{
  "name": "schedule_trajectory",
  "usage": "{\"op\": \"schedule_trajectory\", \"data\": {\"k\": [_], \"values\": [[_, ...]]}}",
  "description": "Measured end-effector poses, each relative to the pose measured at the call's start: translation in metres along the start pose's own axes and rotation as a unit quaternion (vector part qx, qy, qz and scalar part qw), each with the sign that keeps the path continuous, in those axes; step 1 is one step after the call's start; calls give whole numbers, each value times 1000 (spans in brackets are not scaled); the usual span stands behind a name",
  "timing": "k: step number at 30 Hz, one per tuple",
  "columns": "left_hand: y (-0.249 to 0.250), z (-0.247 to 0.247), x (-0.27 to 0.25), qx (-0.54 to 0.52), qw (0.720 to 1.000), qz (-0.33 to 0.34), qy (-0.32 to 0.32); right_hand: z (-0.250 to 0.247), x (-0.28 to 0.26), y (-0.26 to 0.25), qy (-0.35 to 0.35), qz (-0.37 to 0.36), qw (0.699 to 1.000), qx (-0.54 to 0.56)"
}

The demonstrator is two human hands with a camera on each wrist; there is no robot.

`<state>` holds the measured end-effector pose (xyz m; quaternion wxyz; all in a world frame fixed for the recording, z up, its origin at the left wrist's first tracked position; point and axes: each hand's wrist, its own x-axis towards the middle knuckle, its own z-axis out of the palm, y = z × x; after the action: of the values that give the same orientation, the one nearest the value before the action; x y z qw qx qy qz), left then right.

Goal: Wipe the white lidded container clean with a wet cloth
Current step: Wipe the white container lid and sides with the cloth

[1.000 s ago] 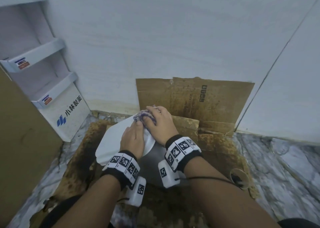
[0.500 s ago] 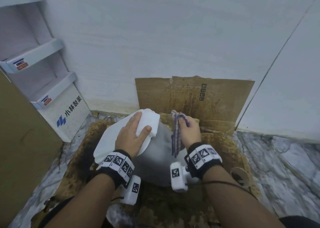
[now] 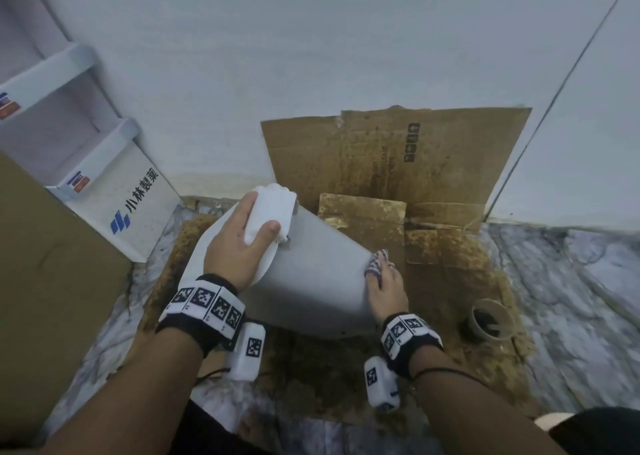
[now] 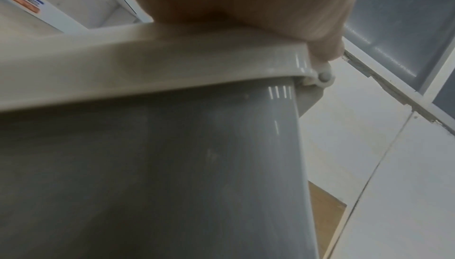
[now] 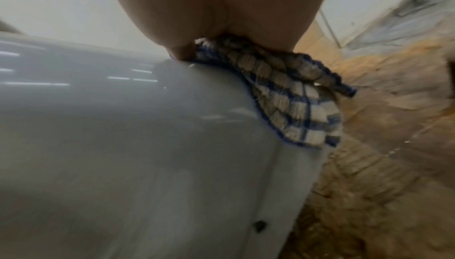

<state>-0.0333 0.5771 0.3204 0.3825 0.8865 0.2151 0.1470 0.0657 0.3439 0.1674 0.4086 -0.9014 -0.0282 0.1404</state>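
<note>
The container (image 3: 311, 274) lies tilted on stained cardboard, grey-white body to the right, white lid (image 3: 204, 250) to the left. My left hand (image 3: 239, 247) lies on the lid, thumb and fingers curled round a raised white part at its upper edge. The left wrist view shows the palm (image 4: 246, 0) over the lid rim (image 4: 147, 68) and the body (image 4: 172, 166) below. My right hand (image 3: 384, 292) holds a blue-and-white checked cloth (image 3: 377, 264) against the body's right side near the base. The right wrist view shows that cloth (image 5: 290, 98) bunched between hand (image 5: 221, 0) and container wall (image 5: 123, 136).
A stained cardboard sheet (image 3: 398, 157) leans on the white wall behind. A roll of tape (image 3: 490, 319) sits on the floor cardboard at the right. A white display stand (image 3: 114, 191) and a brown box (image 3: 45, 264) close off the left. Marbled floor (image 3: 571, 299) spreads to the right.
Both hands were together at the lid's top a second ago. The right hand carried the cloth away and down to the body's right side. The left hand stayed on the lid.
</note>
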Motion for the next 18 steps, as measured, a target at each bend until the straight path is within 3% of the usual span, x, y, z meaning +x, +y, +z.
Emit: {"op": "schedule_trajectory", "data": {"k": [5, 8, 11, 15, 16, 18], "values": [[-4, -1, 8, -44, 999, -6, 9, -11, 24, 36, 21, 43, 999, 11], [-5, -1, 10, -34, 999, -5, 12, -20, 6, 45, 12, 15, 999, -27], [1, -3, 7, -24, 1000, -8, 12, -34, -15, 52, -58, 4, 995, -79], [17, 2, 0, 8, 1000, -22, 3, -72, -34, 43, -177, 86, 978, -72], [19, 6, -1, 10, 1000, -21, -2, -81, -38, 39, -179, 95, 977, -60], [26, 18, -3, 12, 1000, -11, -14, -99, -42, 31, -114, 102, 988, 25]]}}
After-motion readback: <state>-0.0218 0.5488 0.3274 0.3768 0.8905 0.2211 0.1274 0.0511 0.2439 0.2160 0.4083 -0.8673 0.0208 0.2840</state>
